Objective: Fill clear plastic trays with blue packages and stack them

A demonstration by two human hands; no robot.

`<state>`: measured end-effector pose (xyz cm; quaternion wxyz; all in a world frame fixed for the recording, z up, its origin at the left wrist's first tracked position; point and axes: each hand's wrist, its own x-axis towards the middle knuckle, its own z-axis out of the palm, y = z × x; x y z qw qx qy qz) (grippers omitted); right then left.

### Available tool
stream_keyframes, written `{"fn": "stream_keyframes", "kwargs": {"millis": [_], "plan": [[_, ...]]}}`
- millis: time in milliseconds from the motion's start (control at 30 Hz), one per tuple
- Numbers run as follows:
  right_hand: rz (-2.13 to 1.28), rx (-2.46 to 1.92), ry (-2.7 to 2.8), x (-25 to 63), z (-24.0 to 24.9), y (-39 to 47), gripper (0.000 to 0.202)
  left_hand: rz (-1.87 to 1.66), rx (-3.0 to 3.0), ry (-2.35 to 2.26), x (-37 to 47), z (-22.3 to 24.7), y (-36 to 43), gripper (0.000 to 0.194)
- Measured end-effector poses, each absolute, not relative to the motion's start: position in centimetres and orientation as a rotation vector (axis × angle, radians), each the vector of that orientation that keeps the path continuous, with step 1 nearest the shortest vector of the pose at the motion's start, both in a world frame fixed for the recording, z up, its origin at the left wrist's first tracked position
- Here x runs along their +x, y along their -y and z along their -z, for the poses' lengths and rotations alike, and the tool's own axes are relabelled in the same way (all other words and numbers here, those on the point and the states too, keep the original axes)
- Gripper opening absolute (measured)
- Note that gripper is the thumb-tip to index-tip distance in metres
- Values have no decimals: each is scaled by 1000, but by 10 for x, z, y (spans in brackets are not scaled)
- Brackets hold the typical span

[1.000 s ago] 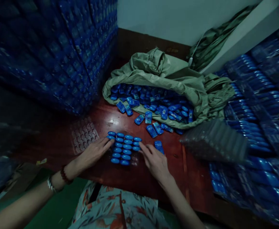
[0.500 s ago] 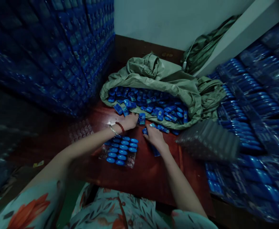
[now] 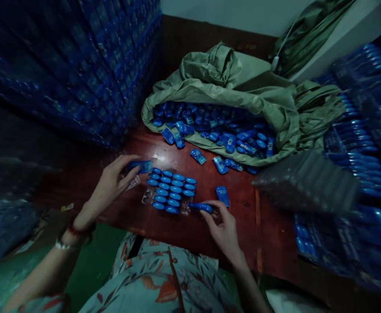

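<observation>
Left of a clear plastic tray [image 3: 148, 196], my left hand [image 3: 116, 177] grips a small flat blue bottle [image 3: 141, 166] between thumb and fingers. My right hand [image 3: 223, 224] pinches another small blue bottle [image 3: 200, 207] at the tray's right side. Rows of blue bottles [image 3: 169, 189] stand on end in the tray, with some cells bare at its left and lower right. A loose blue bottle [image 3: 222, 195] lies on the table just beyond my right hand. Several more, such as one blue pack [image 3: 198, 156], lie farther back.
A green woven sack [image 3: 242, 94] lies open at the back, full of blue bottles [image 3: 210, 117]. Grey stacked trays [image 3: 304, 182] stand at the right. Tall stacks of packed blue trays [image 3: 105, 65] rise at the left, with more packed trays [image 3: 366, 174] at the right. The red-brown table [image 3: 190, 232] ends near my body.
Both hands have come back from the sack's mouth to either side of the tray, each with a blue bottle. The view has shifted slightly.
</observation>
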<state>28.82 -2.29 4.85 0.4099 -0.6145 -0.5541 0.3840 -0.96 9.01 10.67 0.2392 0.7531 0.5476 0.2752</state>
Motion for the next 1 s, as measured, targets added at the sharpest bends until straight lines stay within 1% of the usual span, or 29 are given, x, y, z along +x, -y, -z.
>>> {"fn": "stream_keyframes", "kwargs": {"millis": [67,167,267,400,467,500,567,633,833,1000], "plan": [[-785,-1476,1651,276,-41,23,16,-786,1924,-1606,-26,-98,-57,29],[-553,-1385,2011,274,-33,15,27,-838,1770,-1667,-31,-73,-26,28],[-354,-1417,2313,278,-38,7,29,-867,1769,-1642,-23,-53,-14,28],[-172,-1441,2666,273,-58,-4,32,-817,1940,-1573,-10,-45,-15,28],[-148,-1424,2818,265,-69,-12,32,-729,2068,-1509,-7,-43,-16,31],[-159,-1416,2884,260,-74,-17,32,-658,2135,-1483,-6,-42,-15,36],[-208,-1414,2982,254,-82,-25,30,-472,2266,-1471,-6,-40,-14,47],[-260,-1423,3034,252,-87,-32,29,-266,2372,-1503,-5,-40,-13,52],[-306,-1428,3047,258,-86,-34,29,199,2530,-1622,13,-54,-25,42],[-268,-1340,3021,262,-81,-33,29,337,2652,-1613,32,-59,-33,33]]}}
